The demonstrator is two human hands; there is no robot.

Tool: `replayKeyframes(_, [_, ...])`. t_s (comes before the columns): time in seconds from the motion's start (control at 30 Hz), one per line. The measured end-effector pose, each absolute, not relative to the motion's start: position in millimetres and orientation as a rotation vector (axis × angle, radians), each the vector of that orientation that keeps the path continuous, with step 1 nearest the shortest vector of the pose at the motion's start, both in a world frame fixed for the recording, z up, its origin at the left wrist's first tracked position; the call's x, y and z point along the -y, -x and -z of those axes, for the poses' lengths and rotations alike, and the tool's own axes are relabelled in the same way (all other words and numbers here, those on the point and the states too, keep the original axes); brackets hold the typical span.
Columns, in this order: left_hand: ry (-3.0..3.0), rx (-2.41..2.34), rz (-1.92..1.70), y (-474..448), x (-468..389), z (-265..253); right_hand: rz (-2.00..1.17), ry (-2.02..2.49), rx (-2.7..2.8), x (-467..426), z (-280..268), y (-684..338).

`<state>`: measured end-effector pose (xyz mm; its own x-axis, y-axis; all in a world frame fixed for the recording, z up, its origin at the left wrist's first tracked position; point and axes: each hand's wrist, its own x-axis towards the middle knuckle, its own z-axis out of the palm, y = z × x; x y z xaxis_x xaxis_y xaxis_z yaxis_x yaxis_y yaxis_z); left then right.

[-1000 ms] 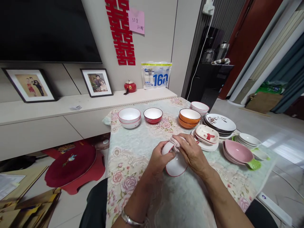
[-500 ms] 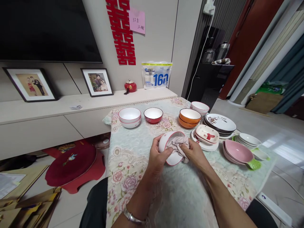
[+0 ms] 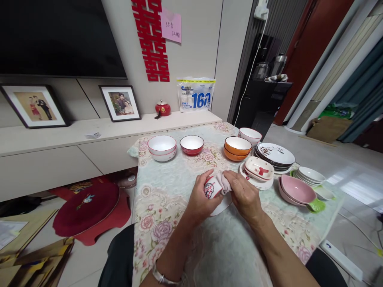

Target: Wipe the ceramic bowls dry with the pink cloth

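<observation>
My left hand is wrapped round a white bowl held above the table, its red-and-black flower pattern showing on the outside. Bunched in my right hand is a pale pinkish cloth, pressed over the bowl's edge. Part of the bowl's wall is hidden behind my fingers. Beyond my hands stand a red bowl with a white inside, a pair of white bowls with pink rims and stacked orange bowls.
To the right are small rectangular dishes on round plates, dark-edged plates, pink leaf-handled dishes and small white bowls. A floral cloth covers the table. A red stool stands left; a power strip lies right.
The bowl has turned so its patterned outside shows instead of its inside. My right hand and the cloth have moved from inside the bowl to its edge.
</observation>
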<state>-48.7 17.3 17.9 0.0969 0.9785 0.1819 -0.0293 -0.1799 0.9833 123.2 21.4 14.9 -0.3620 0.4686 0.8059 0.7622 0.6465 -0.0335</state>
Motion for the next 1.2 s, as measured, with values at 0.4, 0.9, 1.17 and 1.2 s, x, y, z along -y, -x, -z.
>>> replayKeyframes(0.4, [-0.93, -0.877, -1.552, 43, -14, -23, -0.76, 1.348, 1.555, -38, -6, -118])
replayKeyframes(0.9, [-1.251, -1.036, -1.281, 51, -15, -26, 0.275, 1.074, 1.948, -24, -9, -127])
replayKeyframes(1.17, [-0.938, -0.918, -1.465, 41, -11, -26, -0.331, 1.328, 1.651, -36, -3, -121])
replayKeyframes(1.2, [-0.876, -0.881, -1.49, 40, -10, -26, -0.477, 1.354, 1.591, -37, -3, -119])
